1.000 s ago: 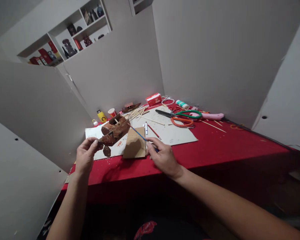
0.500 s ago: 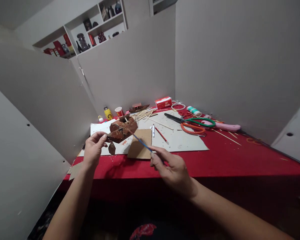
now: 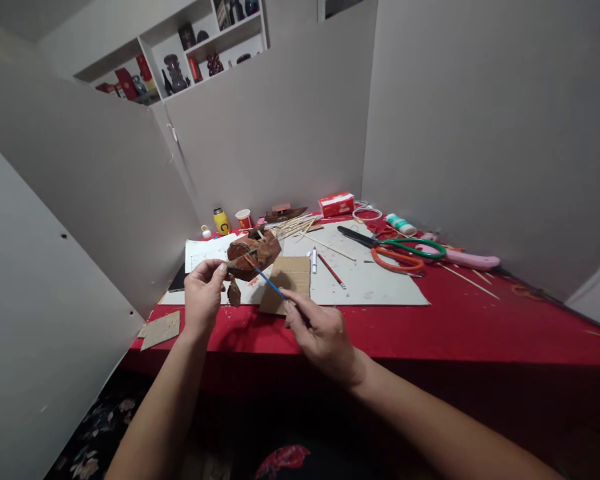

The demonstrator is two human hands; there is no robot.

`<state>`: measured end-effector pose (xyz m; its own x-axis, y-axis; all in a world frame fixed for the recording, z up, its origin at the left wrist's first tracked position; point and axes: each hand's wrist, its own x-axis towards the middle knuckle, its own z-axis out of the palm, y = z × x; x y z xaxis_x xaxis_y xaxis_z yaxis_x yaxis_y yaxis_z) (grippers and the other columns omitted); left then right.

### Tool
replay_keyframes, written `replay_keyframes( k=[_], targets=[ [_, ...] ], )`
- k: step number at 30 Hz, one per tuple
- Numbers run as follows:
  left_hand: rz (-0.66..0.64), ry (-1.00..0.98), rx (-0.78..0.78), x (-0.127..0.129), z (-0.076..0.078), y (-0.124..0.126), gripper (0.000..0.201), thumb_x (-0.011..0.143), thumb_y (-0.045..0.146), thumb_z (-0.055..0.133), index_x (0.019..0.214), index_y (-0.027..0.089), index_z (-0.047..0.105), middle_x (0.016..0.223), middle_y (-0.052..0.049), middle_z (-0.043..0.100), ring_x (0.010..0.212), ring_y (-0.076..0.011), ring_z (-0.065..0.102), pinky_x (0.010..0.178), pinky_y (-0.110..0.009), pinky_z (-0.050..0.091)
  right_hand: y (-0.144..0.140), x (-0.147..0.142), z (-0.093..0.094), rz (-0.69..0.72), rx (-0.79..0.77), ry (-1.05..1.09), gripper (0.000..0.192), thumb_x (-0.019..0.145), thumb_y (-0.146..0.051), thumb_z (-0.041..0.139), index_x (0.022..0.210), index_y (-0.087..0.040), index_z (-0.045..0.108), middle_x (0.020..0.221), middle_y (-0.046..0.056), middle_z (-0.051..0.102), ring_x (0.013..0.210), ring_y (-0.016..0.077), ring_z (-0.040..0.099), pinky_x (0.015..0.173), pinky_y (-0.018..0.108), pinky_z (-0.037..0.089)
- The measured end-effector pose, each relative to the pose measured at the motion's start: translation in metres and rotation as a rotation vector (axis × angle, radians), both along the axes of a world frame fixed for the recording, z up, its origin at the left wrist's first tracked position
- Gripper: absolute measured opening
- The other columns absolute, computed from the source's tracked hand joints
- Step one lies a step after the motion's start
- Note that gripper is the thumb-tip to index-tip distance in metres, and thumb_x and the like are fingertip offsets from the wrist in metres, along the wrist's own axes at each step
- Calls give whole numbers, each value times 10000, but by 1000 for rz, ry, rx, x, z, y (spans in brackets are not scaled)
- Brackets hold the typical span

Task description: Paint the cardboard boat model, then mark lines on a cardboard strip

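Observation:
My left hand (image 3: 203, 297) pinches a small brown-painted cardboard model (image 3: 254, 253) and holds it up above the red table (image 3: 455, 320). My right hand (image 3: 320, 333) grips a thin blue-handled paintbrush (image 3: 269, 283), whose tip touches the model's side. Below them lie a brown cardboard piece (image 3: 287, 283) and a small dark brown scrap (image 3: 234, 293) on a grey-white mat (image 3: 375, 287).
On the mat and table lie green-handled scissors (image 3: 405, 245), orange-handled scissors (image 3: 397, 261), a pink tool (image 3: 467, 259), wooden sticks (image 3: 293, 227), a white pen and a red pen (image 3: 330, 268). A yellow bottle (image 3: 221, 221), a paper cup (image 3: 243, 219) and a red box (image 3: 336, 204) stand at the back. White partition walls enclose the table.
The view has shifted, so everything sits further right in the picture. My right hand drew back toward me with the brush, whose tip now rests on the model.

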<state>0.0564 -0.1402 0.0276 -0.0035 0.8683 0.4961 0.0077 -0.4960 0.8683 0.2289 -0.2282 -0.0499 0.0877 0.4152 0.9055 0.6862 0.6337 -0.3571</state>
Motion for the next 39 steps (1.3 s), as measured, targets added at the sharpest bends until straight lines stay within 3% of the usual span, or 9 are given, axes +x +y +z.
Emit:
replay_keyframes(
  k=[17, 39],
  targets=[
    [39, -149, 50, 22, -7, -6, 146, 730, 287, 729, 773, 162, 668, 661, 3, 659, 563, -104, 601, 499, -197, 421, -5, -9, -11, 23, -82, 53, 298, 963, -170, 498, 1205, -144, 669, 779, 72, 778, 582, 141, 718, 618, 219, 579],
    [91, -130, 70, 33, -11, -11, 107, 772, 264, 716, 763, 170, 666, 633, 15, 636, 501, -95, 582, 454, -194, 424, 0, 1, -19, 25, -79, 76, 330, 959, -165, 501, 1239, -136, 674, 852, 103, 788, 623, 153, 738, 633, 230, 603]
  ],
)
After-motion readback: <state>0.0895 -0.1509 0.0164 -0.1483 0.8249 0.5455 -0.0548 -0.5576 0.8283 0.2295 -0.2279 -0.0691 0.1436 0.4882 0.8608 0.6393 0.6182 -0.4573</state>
